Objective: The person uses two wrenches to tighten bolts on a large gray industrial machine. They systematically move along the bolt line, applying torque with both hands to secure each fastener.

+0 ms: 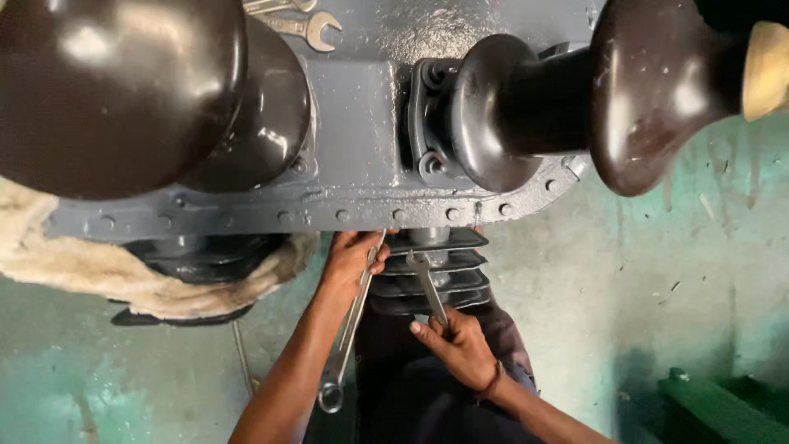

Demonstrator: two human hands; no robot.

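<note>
Gripping a long combination wrench (349, 329), the left hand (352, 256) closes around its upper end under the bolted flange edge (329, 215) of the grey transformer tank (362, 123); the right hand (460, 349) pinches a shorter open-end wrench (429, 288) against the finned radiator (460, 279). Open green floor (657, 271) lies rightward; a spare wrench (308, 29) rests on top.

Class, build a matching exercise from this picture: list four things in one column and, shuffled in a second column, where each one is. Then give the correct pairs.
Things:
1. long spanner
2. short spanner
3. spare spanner
4. pale cloth

Places:
A. lying on top of the grey housing
B. in the left hand
C. bunched under the flange at the left
D. in the right hand

Pairs: 1-B, 2-D, 3-A, 4-C
</note>
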